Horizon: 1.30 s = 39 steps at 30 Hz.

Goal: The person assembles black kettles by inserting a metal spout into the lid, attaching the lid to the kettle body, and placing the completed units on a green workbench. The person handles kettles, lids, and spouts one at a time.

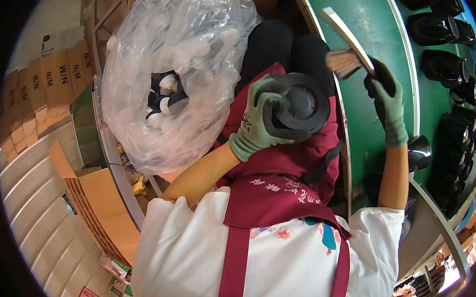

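Over my lap, my left hand (259, 117) is wrapped round a black round part (304, 103) with a raised rim and a ringed, recessed face. My right hand (388, 97) grips one end of a brush (351, 37) with a pale, slightly curved handle. Its light brown bristles point left, toward the black part, and are apart from it. Both hands wear green gloves with dark palms and fingers. A large clear plastic bag (197, 107) stands to the left of my knees; through its opening white and black pieces (167, 83) show.
A green work surface (363, 108) runs along my right side. Rows of glossy black rounded housings (444, 66) stand beyond its pale rail, and one black piece (419, 153) lies near my right forearm. Flat cardboard cartons (51, 83) and an open carton (108, 205) are at left.
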Tool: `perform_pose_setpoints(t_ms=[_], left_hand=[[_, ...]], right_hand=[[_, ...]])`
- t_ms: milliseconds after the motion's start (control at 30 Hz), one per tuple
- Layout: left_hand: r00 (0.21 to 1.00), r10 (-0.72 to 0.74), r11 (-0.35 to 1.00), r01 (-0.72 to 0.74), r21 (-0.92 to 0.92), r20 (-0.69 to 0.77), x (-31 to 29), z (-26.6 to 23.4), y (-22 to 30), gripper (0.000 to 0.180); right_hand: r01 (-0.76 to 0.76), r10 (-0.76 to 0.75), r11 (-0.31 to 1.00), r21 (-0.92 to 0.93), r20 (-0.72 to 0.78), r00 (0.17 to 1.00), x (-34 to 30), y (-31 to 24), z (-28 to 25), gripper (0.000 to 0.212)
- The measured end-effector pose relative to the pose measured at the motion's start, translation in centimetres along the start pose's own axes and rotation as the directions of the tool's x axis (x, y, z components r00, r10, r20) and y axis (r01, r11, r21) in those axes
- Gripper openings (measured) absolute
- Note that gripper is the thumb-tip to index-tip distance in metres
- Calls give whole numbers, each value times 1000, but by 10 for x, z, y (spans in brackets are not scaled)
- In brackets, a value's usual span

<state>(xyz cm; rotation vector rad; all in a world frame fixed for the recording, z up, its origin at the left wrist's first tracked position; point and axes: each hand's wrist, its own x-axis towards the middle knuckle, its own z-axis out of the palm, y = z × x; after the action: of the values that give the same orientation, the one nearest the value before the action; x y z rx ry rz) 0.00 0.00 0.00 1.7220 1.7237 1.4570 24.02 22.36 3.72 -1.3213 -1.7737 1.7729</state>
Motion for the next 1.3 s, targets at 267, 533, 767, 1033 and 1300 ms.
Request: perform_pose_setpoints(t_ms=[267,533,767,1033,1300], left_hand=[[980,174,896,-196,399,91,82,-47,18,50],[927,-94,883,-90,460,362,83,-39,19,40],[872,-99,952,-57,300,479,85,-53,-20,30],[766,356,887,-458,65,536,99,-56,-58,24],[864,-229,752,449,-482,448,128,51,-37,44]], right_hand=[[507,-331,517,-690,385,861,-24,-79,72,57],[594,-370,285,-752,486,792,3,-49,63,62],[332,-406,910,247,378,832,24,-32,56,47],[766,-795,600,231,279,539,6,-36,118,32],[768,-729,640,19,331,599,-39,-81,189,20]])
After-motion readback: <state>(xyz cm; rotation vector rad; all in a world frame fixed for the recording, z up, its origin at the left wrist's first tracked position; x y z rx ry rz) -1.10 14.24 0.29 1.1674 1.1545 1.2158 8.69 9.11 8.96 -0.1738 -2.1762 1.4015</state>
